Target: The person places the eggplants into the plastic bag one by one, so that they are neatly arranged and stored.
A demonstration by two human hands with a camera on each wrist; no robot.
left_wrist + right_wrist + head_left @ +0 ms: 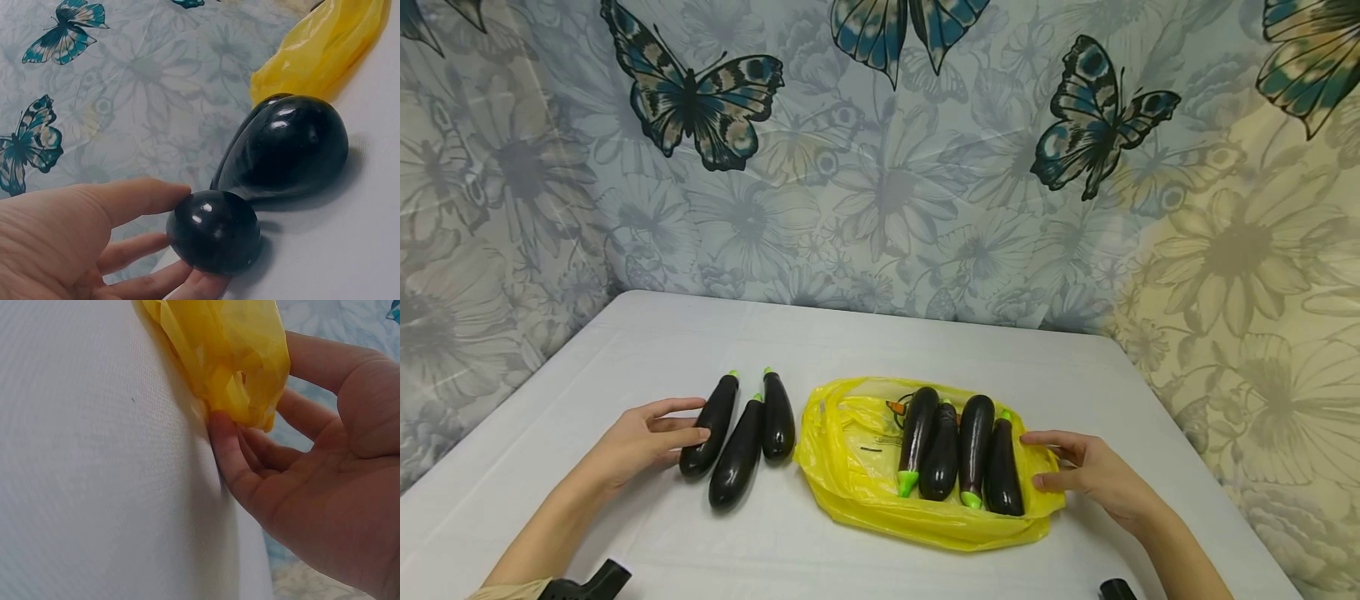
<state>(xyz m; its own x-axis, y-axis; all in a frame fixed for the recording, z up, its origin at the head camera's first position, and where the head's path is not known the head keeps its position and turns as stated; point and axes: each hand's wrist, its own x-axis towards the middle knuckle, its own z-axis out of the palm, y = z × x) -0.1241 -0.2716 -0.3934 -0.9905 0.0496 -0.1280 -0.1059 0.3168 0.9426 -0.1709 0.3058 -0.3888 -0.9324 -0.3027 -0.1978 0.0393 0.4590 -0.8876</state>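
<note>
Three dark purple eggplants lie side by side on the white table, left of a yellow plastic bag (842, 471). My left hand (628, 446) holds the leftmost eggplant (715, 425) from its left side. In the left wrist view, thumb and fingers lie on either side of that eggplant's rounded end (215, 231). Beside it lie the middle eggplant (737, 458) and the third eggplant (778, 421). Several more eggplants (917, 433) lie in a row on the opened bag, stems pointing alternate ways. At the bag's right edge, my right hand (1093, 475) grips the crumpled yellow plastic (228, 350).
The white table (880, 342) reaches back to a floral and butterfly-printed cloth (887, 225). A small orange-and-dark print (897, 407) shows on the bag near its eggplants. Black wrist devices (595, 581) appear at the lower edge.
</note>
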